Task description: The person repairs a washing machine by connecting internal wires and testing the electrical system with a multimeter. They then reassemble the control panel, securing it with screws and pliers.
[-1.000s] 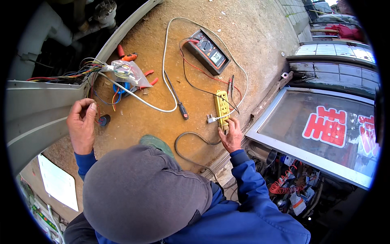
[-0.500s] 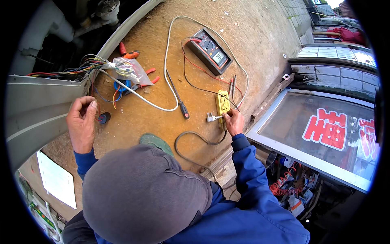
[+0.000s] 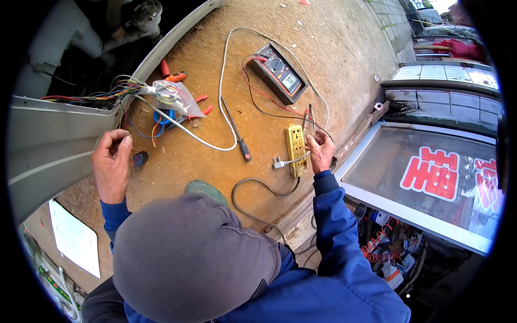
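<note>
“Head view: how are the fingers of the right hand (image 3: 321, 152) held?”

“Thumb and forefinger are brought close together at the tips, beside the yellow power strip (image 3: 295, 141); whether anything is clamped between them cannot be told.”

“And those of the left hand (image 3: 112, 168)?”

“Thumb and forefinger are bent close together; whether a thin wire is pinched there cannot be told. A black round part (image 3: 140, 158) is seen just to the right.”

“What is laid about the strip?”

“Flat on the brown ground, just left of the right hand, the strip is crossed by a white cord (image 3: 220, 96). That cord is ended by a white plug (image 3: 279, 163) at the strip's left side. Slim test probes (image 3: 306, 117) are seen just above the right fingertips. Farther up, a multimeter (image 3: 276, 65) is set at a slant, digits shown on its display.”

“And beyond?”

“A screwdriver (image 3: 245, 152) is laid between the hands. At upper left, coloured wires (image 3: 110, 91) are gathered, partly covered by a clear bag (image 3: 186, 99), with red-handled pliers (image 3: 207, 111) beside it. Farthest right, a framed panel (image 3: 371, 156) is marked with red lettering.”
</note>
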Demonstrator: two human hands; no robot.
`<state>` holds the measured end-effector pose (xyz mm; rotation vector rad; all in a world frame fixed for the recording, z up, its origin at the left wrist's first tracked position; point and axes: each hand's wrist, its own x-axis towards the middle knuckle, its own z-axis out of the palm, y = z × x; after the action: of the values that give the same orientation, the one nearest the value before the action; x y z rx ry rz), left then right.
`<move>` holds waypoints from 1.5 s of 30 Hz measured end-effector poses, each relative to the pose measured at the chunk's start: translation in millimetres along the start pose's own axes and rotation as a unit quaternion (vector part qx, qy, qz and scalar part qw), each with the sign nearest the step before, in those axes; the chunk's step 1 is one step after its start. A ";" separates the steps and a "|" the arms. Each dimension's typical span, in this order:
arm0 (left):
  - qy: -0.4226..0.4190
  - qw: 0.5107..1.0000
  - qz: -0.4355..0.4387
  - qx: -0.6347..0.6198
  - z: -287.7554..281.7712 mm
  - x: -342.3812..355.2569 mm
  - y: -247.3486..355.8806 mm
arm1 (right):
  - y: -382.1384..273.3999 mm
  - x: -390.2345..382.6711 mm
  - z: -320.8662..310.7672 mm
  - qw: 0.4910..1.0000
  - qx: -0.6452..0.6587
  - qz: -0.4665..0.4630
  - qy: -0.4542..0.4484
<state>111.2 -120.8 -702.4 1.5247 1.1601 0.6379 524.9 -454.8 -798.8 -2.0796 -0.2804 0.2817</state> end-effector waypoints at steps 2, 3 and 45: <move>0.006 1.000 0.010 0.010 -1.9 -0.4 0.2 | -6.8 -5.5 -14.5 0.993 -0.103 -0.016 -0.062; 0.009 1.000 0.015 0.016 -2.9 -0.6 1.4 | -9.3 -11.6 -22.5 0.976 -0.187 -0.050 -0.096; 0.002 1.000 0.018 0.005 -0.4 1.6 2.8 | 19.0 -64.0 -73.2 0.921 -0.302 -0.009 -0.247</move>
<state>112.4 -119.1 -699.9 1.5572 1.1416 0.6601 488.7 -543.6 -773.7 -2.5827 -0.7689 0.7947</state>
